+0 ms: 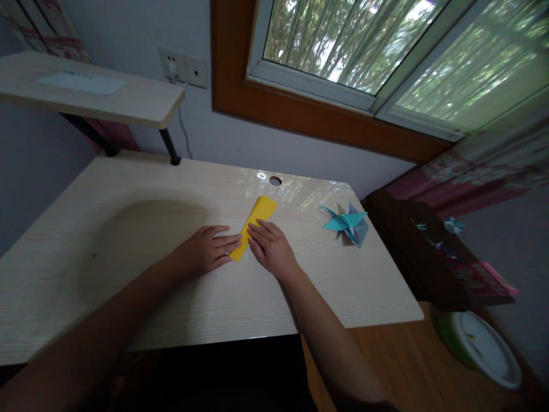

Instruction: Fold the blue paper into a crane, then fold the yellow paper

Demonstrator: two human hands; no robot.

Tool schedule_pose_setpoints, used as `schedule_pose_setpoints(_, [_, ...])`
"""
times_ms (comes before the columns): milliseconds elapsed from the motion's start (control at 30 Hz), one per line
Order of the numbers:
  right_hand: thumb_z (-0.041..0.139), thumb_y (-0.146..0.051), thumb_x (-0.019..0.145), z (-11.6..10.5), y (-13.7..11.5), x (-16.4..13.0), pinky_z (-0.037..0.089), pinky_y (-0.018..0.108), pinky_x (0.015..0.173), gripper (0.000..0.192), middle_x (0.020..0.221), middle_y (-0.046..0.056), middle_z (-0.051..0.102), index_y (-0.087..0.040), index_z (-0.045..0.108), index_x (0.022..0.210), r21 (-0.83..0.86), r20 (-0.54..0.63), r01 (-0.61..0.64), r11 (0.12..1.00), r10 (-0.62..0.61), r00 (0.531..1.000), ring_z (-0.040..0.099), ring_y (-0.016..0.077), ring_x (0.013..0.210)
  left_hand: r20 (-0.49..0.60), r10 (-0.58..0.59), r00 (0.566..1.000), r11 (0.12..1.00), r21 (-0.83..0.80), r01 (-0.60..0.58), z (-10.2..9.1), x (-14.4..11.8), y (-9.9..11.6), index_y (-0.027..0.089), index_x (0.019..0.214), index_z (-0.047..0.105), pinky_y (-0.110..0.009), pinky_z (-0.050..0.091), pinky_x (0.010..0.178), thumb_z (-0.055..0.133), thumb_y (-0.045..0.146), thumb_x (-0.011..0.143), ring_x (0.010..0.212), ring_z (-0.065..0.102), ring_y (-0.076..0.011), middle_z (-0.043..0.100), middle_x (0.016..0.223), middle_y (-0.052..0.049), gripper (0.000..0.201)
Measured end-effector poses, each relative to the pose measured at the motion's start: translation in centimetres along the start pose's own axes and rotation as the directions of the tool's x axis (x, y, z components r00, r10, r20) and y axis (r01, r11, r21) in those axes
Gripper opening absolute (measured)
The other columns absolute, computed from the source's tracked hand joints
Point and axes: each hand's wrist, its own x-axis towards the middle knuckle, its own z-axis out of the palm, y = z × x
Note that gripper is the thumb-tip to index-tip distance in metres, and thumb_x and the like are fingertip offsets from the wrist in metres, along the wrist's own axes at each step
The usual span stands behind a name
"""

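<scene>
A folded yellow paper strip [258, 216] lies on the pale wooden desk [128, 229], running from near the desk's cable hole toward me. My left hand [208, 249] lies flat with its fingertips on the strip's near left edge. My right hand [269, 247] presses flat on the strip's near right side. Both hands have their fingers stretched out and close together on the paper. The near end of the strip is partly hidden under my fingers.
A blue folded paper crane [348, 223] sits on the desk's right part. A raised shelf [86, 91] stands at back left, wall sockets [184, 67] behind it. A dark side table [412, 252] and a green-rimmed round container [480, 347] are at right, a window [386, 51] above.
</scene>
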Motion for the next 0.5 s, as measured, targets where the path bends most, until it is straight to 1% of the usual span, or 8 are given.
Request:
schedule_pose_setpoints(133, [0.054, -0.027, 0.102, 0.20, 0.20, -0.07, 0.040, 0.058, 0.117, 0.035, 0.142, 0.010, 0.065, -0.024, 0.065, 0.135, -0.071, 0.010, -0.080, 0.994, 0.081, 0.997, 0.056, 0.0291, 0.138, -0.020, 0.034, 0.999, 0.999, -0.019, -0.035, -0.38, 0.04, 0.06, 0.027, 0.141, 0.062, -0.050, 0.043, 0.108, 0.057, 0.033, 0.101, 0.137, 0.052, -0.0309, 0.065, 0.141, -0.005, 0.040])
schedule_pose_setpoints(300, [0.051, -0.029, 0.103, 0.02, 0.09, -0.11, 0.038, 0.056, 0.120, 0.037, 0.145, 0.011, 0.061, -0.020, 0.064, 0.138, -0.123, 0.033, -0.119, 0.985, 0.123, 0.992, 0.053, 0.0291, 0.141, -0.071, 0.079, 0.994, 0.993, -0.084, -0.085, -0.63, 0.14, 0.19, 0.026, 0.136, 0.065, -0.047, 0.048, 0.103, 0.058, 0.029, 0.100, 0.129, 0.059, -0.0281, 0.072, 0.131, -0.005, 0.037])
schedule_pose_setpoints(367, [0.049, -0.029, 0.104, -0.15, -0.06, -0.14, 0.037, 0.052, 0.121, 0.038, 0.147, 0.010, 0.060, -0.020, 0.063, 0.139, -0.108, 0.073, -0.075, 0.991, 0.083, 0.994, 0.052, 0.0268, 0.142, -0.086, 0.076, 0.993, 0.992, -0.094, -0.084, -0.53, 0.13, 0.21, 0.026, 0.135, 0.066, -0.047, 0.048, 0.103, 0.059, 0.029, 0.099, 0.128, 0.060, -0.0279, 0.073, 0.129, -0.006, 0.037])
schedule_pose_setpoints(500, [0.047, -0.029, 0.105, -0.31, -0.29, -0.19, 0.038, 0.046, 0.123, 0.041, 0.152, 0.006, 0.055, -0.022, 0.059, 0.143, -0.018, 0.183, 0.088, 0.996, -0.083, 0.980, 0.048, 0.0224, 0.145, -0.087, 0.076, 0.993, 0.995, -0.064, -0.082, -0.22, 0.00, 0.17, 0.025, 0.135, 0.066, -0.048, 0.048, 0.102, 0.058, 0.030, 0.100, 0.127, 0.060, -0.0288, 0.073, 0.129, -0.006, 0.037])
